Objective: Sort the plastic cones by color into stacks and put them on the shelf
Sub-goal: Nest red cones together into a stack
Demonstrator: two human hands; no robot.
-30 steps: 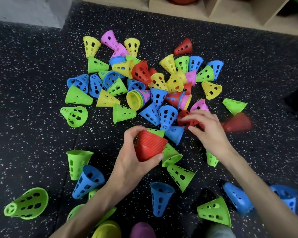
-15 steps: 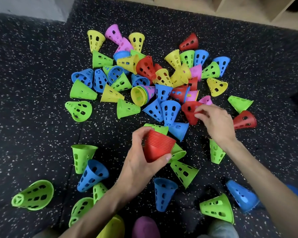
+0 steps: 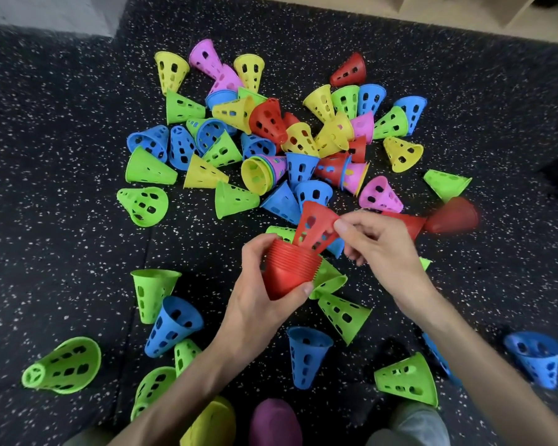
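My left hand [image 3: 255, 304] grips a stack of red cones [image 3: 290, 268], its wide mouth turned up and away from me. My right hand [image 3: 377, 249] pinches a single red cone [image 3: 316, 228] by its rim, with the narrow end dipping into the stack's mouth. Another red cone [image 3: 453, 215] lies blurred on the floor just right of my right hand. More red cones sit in the pile: one [image 3: 268, 120] near its middle and one [image 3: 348, 70] at the far side. Blue, green, yellow and pink cones are scattered all around.
The dark speckled floor mat [image 3: 62, 220] holds the main pile [image 3: 290, 140] ahead. Loose green cones [image 3: 62, 366] and blue cones [image 3: 308, 355] lie near me. A wooden shelf base [image 3: 432, 11] runs along the top edge. Yellow [image 3: 213, 423] and purple [image 3: 274, 423] stacks sit at the bottom.
My right hand lifted a red cone from the pile and brought it left to the mouth of the red stack. The left hand held the stack steady. The view shifted slightly.
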